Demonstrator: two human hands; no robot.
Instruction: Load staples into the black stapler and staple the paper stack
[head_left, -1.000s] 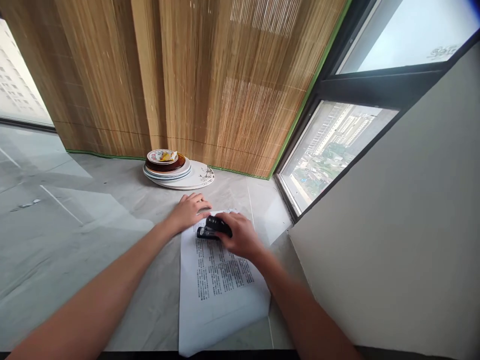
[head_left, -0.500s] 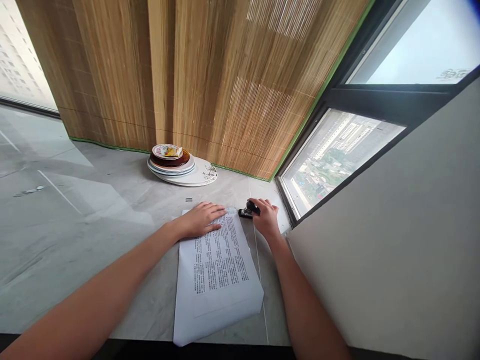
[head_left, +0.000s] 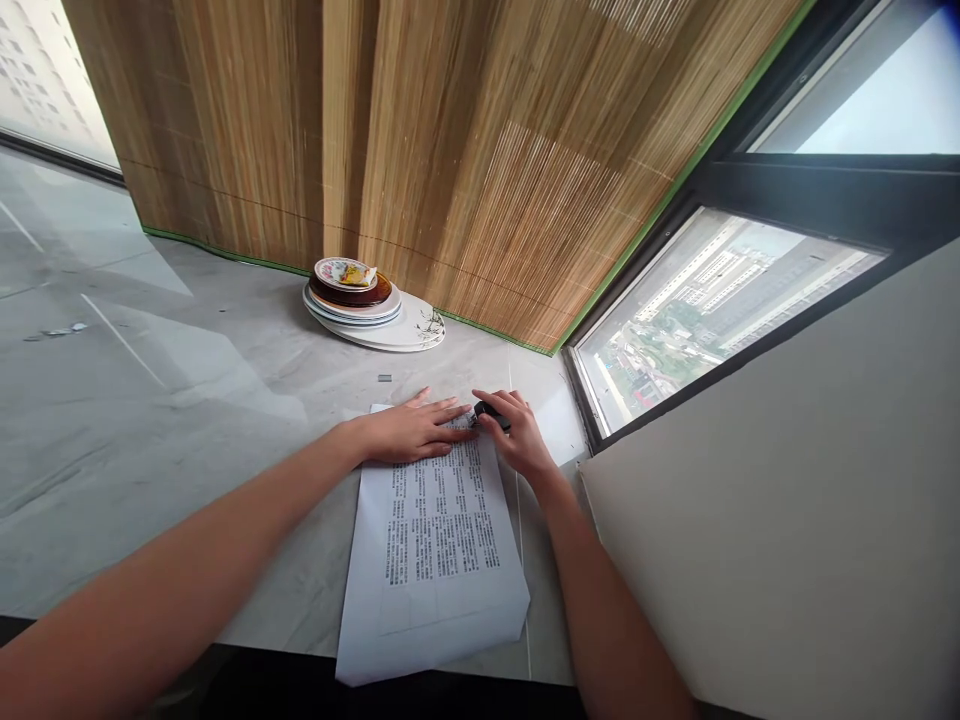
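Observation:
Printed paper (head_left: 442, 540) lies lengthwise in front of me, its near edge reaching the edge of the surface. My left hand (head_left: 412, 430) rests flat across the top of the paper with fingers stretched toward the right. In my right hand (head_left: 517, 435) is a black stapler (head_left: 493, 414), gripped at the paper's upper right corner. The stapler's front end is close to my left fingertips, and its lower part is mostly hidden by my fingers.
A small strip of staples (head_left: 385, 378) lies beyond the paper. Stacked plates (head_left: 352, 300) stand farther back, before a bamboo blind (head_left: 420, 150). To the right are a window (head_left: 675, 320) and a white wall (head_left: 787, 480). Small scraps (head_left: 66, 329) lie at far left.
My right hand has brought the stapler left onto the paper's corner. My left hand has shifted slightly right, its fingers now near the stapler. The view has tilted a little.

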